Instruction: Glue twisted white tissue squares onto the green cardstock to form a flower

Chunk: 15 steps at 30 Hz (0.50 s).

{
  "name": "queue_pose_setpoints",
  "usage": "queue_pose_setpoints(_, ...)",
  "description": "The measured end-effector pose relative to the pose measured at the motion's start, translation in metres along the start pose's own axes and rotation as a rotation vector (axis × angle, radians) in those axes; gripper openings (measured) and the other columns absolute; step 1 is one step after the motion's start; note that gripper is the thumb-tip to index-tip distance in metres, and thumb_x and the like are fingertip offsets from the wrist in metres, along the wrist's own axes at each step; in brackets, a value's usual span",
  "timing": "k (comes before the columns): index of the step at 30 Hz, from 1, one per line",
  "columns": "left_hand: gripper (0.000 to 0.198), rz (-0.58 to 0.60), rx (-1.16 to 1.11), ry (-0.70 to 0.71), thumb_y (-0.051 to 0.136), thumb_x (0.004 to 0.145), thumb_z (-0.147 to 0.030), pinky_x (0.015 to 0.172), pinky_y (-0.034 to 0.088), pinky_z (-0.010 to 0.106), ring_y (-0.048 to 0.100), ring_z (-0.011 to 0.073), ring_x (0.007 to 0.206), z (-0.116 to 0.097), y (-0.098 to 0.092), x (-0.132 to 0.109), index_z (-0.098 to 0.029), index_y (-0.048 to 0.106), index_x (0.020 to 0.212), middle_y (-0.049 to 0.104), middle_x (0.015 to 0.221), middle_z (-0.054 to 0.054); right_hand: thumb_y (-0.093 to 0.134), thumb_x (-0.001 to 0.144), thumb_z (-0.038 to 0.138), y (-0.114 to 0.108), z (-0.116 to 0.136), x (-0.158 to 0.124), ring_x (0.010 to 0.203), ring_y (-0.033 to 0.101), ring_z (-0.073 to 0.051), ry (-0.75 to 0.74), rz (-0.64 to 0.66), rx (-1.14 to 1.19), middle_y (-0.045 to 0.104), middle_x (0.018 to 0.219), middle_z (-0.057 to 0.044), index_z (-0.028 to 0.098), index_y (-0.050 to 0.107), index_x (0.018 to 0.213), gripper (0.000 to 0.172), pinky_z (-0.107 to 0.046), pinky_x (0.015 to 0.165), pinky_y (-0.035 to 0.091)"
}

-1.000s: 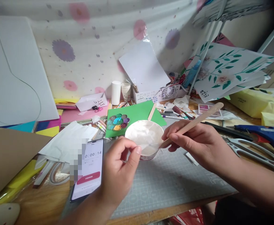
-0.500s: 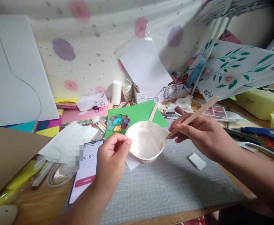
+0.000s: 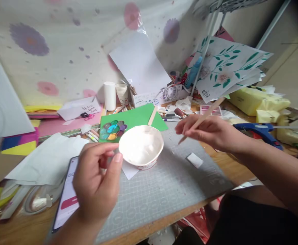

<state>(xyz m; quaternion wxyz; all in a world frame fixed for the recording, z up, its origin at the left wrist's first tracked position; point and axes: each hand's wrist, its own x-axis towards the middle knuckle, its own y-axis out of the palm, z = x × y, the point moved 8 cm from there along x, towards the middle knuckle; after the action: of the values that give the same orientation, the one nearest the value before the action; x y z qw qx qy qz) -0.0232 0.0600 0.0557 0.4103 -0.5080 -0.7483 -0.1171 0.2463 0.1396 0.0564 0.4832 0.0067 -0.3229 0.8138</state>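
A white paper bowl [image 3: 141,147] lined with pale paper stands on a grey cutting mat [image 3: 164,194]. My right hand [image 3: 207,132] is closed on a flat wooden stick [image 3: 205,115], held to the right of the bowl with its lower tip just above the mat. My left hand [image 3: 96,177] hovers left of the bowl, thumb and forefinger curled in a loose pinch with nothing visible between them. A small white paper piece [image 3: 195,160] lies on the mat under my right arm.
A phone [image 3: 66,195] lies by my left wrist. Behind the bowl are green card [image 3: 136,119], a round paint palette [image 3: 112,129] and a second wooden stick [image 3: 152,115]. A blue glue gun [image 3: 258,131] lies at right. Paper stacks, cups and pens crowd the back.
My right hand lifted the stick out of the bowl and drew it to the right. My left hand let go of the rim and pulled back. The view swung rightward.
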Motion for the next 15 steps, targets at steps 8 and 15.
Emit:
queue_pose_setpoints(8,0.035,0.291,0.087,0.522,0.066,0.079,-0.003,0.069,0.053,0.034,0.059,0.0164,0.079,-0.052,0.008,-0.037,-0.019,0.067,0.11,0.06,0.093,0.001,0.064,0.094,0.036,0.007,-0.052,-0.059,0.096,0.07,-0.021,0.262,0.364,-0.069,0.075,0.104,-0.009,0.016,0.071,0.091,0.022,-0.036,0.086,0.054)
queue_pose_setpoints(15,0.027,0.528,0.107,0.579,0.062,0.081,0.0,0.076,0.057,0.03,0.063,0.0153,0.085,-0.063,0.034,-0.049,-0.013,0.066,0.104,0.065,0.094,0.004,0.057,0.096,0.044,0.008,-0.069,-0.068,0.09,0.071,-0.022,0.344,0.305,-0.031,0.074,0.098,-0.01,0.015,0.069,0.099,0.032,-0.036,0.083,0.055)
